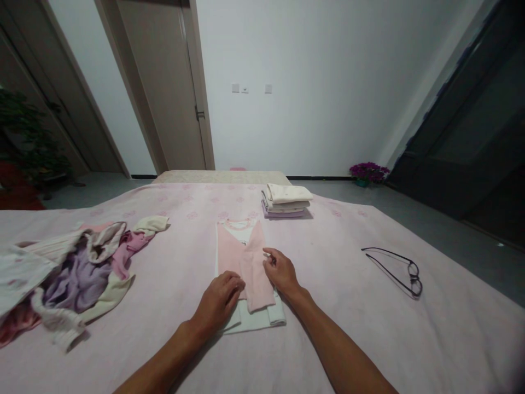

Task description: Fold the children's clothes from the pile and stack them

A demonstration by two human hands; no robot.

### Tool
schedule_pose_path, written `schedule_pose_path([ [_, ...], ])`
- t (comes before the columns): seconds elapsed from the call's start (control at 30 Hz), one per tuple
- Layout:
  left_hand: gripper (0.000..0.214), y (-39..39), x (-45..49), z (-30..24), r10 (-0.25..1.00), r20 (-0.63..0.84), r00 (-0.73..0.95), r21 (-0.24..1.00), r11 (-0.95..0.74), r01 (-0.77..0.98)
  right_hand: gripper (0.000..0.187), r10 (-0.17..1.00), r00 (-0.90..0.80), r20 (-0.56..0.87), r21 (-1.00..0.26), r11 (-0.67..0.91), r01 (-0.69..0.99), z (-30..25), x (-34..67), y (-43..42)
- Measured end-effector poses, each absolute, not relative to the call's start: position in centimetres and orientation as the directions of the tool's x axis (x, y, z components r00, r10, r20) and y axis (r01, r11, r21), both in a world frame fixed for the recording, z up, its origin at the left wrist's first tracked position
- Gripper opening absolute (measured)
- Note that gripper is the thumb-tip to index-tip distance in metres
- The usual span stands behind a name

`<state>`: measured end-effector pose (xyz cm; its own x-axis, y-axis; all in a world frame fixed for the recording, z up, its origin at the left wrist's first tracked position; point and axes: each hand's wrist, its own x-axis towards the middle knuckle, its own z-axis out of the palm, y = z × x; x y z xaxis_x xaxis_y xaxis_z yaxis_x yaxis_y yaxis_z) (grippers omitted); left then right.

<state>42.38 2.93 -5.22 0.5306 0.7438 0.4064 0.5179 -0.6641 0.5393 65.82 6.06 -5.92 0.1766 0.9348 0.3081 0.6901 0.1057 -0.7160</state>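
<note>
Rests the left hand point(220, 296) on the lower left edge of a folded pink-and-white shirt point(256, 273), with bent fingers; cannot tell whether pinching cloth. Has the right hand point(282, 271) at the opposite edge, with forefinger extended; cannot tell about any grip there either. Slants both forearms point(176, 350) inward around the shirt, flat on the pink bedcover point(328, 328). Beyond, a folded stack point(287, 201); leftward, a clothes heap point(80, 273); rightward, black glasses point(412, 279); near the wall point(320, 109), a green pot point(361, 183) containing purple flowers point(369, 171).

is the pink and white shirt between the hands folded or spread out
Partly folded: the shirt has its pink sleeves laid inward across its front, collar and lower edge showing.
</note>
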Motion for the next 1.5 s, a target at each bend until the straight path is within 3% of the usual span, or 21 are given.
schedule_pose_path([
  [0.23,0.013,2.1,42.5,-4.1,0.621,0.386,0.682,0.42,-0.776,0.47,0.039,0.932,0.154,0.328,-0.628,0.093,0.773,-5.4,66.2,6.2],
  [0.37,0.016,1.9,42.6,-4.1,0.593,0.383,0.708,0.41,-0.796,0.445,0.029,0.903,-0.078,0.423,-0.471,0.293,0.832,-3.6,66.0,7.9],
  [0.5,0.017,2.1,42.6,-4.7,0.604,0.411,0.683,0.423,-0.79,0.444,0.023,0.865,-0.357,0.352,-0.311,0.468,0.827,-2.5,64.8,10.1],
  [0.6,0.018,2.3,42.6,-5.0,0.62,0.426,0.659,0.422,-0.78,0.461,0.017,0.857,-0.427,0.29,-0.275,0.502,0.82,-2.8,64.1,11.6],
  [0.8,0.02,2.5,42.6,-5.3,0.65,0.436,0.622,0.438,-0.757,0.485,0.016,0.885,-0.319,0.339,-0.346,0.432,0.833,-3.6,64.1,13.7],
  [0.97,0.021,2.5,42.6,-5.3,0.643,0.45,0.619,0.431,-0.764,0.481,0.015,0.884,-0.356,0.302,-0.325,0.447,0.833,-3.9,64.3,14.1],
  [1.17,0.022,2.3,42.6,-4.9,0.627,0.399,0.669,0.398,-0.776,0.49,0.018,0.916,-0.232,0.327,-0.351,0.346,0.87,-3.8,64.0,14.6],
  [1.33,0.018,2.2,42.8,-4.6,0.627,0.361,0.69,0.383,-0.775,0.503,0.016,0.903,-0.279,0.326,-0.459,0.41,0.788,-4.5,64.2,14.7],
  [1.5,0.014,2.2,43.0,-4.7,0.612,0.378,0.695,0.378,-0.787,0.487,0.024,0.926,0.158,0.343,-0.643,0.109,0.758,-5.1,66.4,16.4],
])
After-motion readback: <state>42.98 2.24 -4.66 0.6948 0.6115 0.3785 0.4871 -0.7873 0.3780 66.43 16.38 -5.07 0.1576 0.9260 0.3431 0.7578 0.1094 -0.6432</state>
